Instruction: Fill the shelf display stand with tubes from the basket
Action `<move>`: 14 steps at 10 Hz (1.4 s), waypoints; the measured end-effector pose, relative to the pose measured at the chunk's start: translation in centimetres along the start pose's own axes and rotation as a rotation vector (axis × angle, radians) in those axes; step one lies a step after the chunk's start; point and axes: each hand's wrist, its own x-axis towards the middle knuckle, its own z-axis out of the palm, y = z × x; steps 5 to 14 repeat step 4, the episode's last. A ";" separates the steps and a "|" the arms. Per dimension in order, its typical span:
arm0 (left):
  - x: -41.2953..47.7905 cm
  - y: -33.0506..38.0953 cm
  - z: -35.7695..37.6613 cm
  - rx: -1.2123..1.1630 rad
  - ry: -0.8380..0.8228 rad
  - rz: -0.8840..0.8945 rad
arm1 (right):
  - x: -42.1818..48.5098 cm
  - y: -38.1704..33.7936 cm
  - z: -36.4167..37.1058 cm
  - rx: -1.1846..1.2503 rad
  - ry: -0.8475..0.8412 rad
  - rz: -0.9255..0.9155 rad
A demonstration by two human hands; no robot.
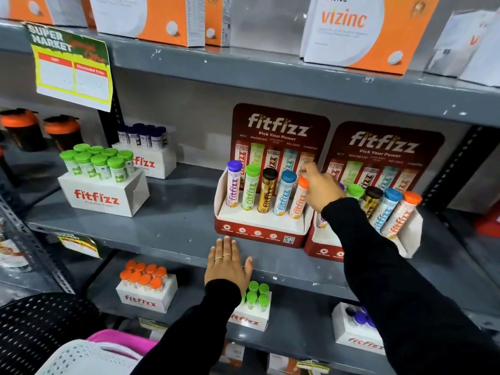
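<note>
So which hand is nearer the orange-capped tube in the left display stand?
Right. The right hand has its fingers on the orange-capped tube; the left hand rests flat on the grey shelf edge below.

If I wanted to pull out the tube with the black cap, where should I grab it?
Probably pinch the black cap from above and in front. The black-capped tube leans back in the left display stand, with the green-capped tube and blue-capped tube close beside it, so only its top is free.

Two display stands (259, 228) sit side by side at the shelf's (167, 234) front edge, five tubes (266, 194) upright in each; two boxes (104, 194) stand left.
</note>
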 end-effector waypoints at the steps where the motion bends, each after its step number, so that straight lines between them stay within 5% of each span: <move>1: 0.0 0.0 -0.2 0.002 -0.021 0.001 | 0.2 -0.2 -0.1 0.046 -0.043 0.054; 3: -0.2 0.1 -1.2 0.018 -0.063 0.003 | -2.5 -0.7 -0.2 0.101 0.018 -0.003; 4: -0.8 0.2 -1.8 -0.016 0.054 -0.007 | -6.1 -1.7 0.0 0.113 0.037 -0.133; 14: -0.8 0.2 -1.8 -0.016 0.054 -0.007 | -6.1 -1.7 0.0 0.113 0.037 -0.133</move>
